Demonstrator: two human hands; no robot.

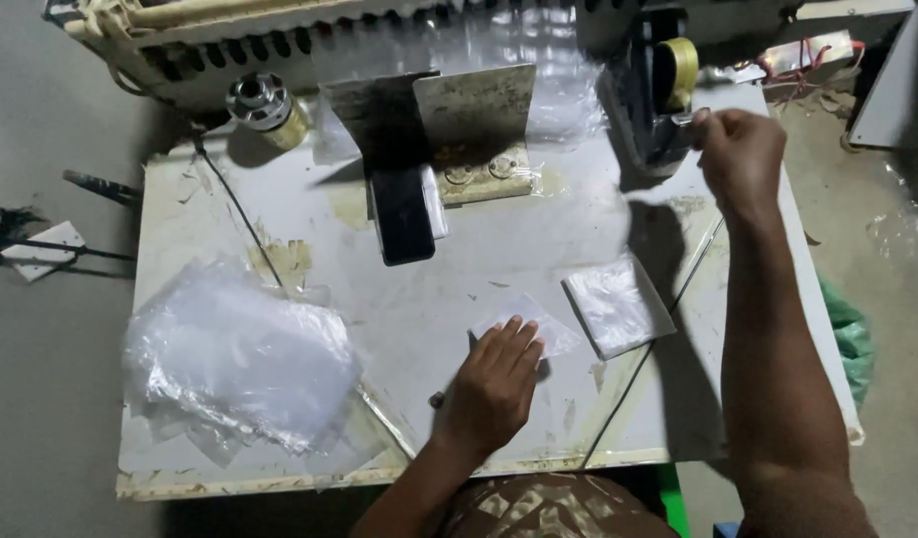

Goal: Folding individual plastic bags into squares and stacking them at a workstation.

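My left hand (494, 381) lies flat on a small folded clear plastic bag (539, 321) near the front middle of the white worktable (429, 289), pressing it down. My right hand (740, 149) is raised at the far right, fingers pinched at the tape dispenser (658, 95) that carries a yellowish tape roll (681, 68). Whether a strip of tape is between the fingers is too small to tell. A small stack of folded clear bags (614, 305) rests just right of my left hand.
A loose heap of clear plastic bags (235, 364) covers the table's left front. A metal bracket with a dark block (429, 149) stands at the back middle, a metal-capped roll (265, 108) at the back left. A thin cord (242, 214) crosses the table.
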